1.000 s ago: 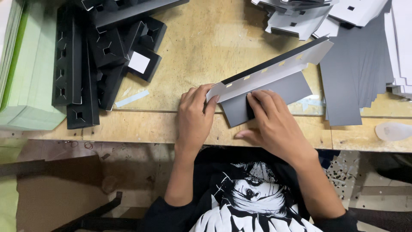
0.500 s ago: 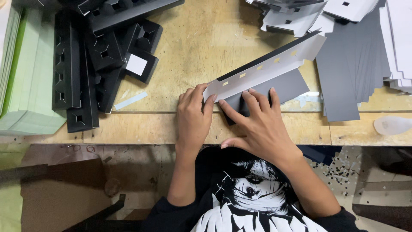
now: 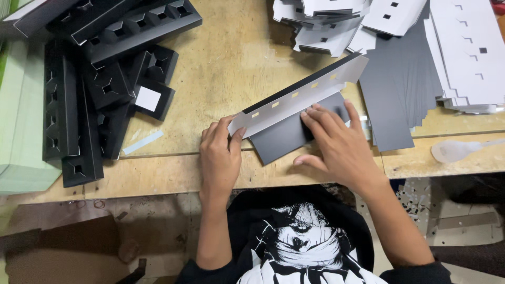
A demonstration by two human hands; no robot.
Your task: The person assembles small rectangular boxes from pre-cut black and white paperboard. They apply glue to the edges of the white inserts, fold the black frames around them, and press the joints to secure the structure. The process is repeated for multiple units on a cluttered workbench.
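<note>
A long die-cut cardboard piece (image 3: 294,105), black on one side and white on the other with a row of small slots, lies slanted on the wooden table (image 3: 231,68). Its white flap is folded up. My left hand (image 3: 220,155) pinches the flap's near-left end between thumb and fingers. My right hand (image 3: 336,142) presses flat on the black panel beneath the flap, fingers spread against the fold.
Folded black slotted inserts (image 3: 100,79) are heaped at the left beside a pale green stack (image 3: 21,121). Flat black and white die-cut sheets (image 3: 421,68) pile at the right. A translucent plastic tool (image 3: 457,150) lies at the right edge. A cardboard box (image 3: 58,252) sits below the table.
My right hand slid along the black panel toward the fold, fingers spreading flatter. The white flap stands up more. The view shifted slightly.
</note>
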